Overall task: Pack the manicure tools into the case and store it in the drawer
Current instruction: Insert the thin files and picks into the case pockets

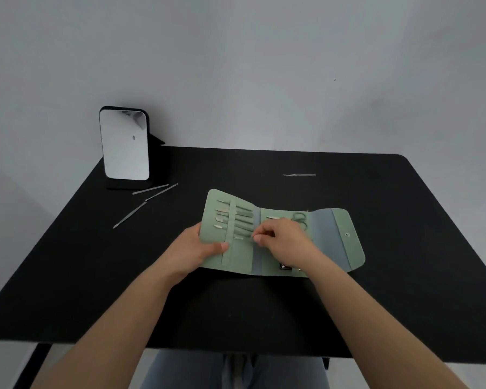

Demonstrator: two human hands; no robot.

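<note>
A pale green fold-out case (281,237) is laid open and flat near the middle of the worktop, its snap flap spread to the right. Several slim metal tools (236,217) are seen tucked in rows under a strap on its left panel, and small scissors (300,218) on the middle panel. Three thin metal tools (149,200) are left loose at the far left, and one more (299,174) at the far right.
</note>
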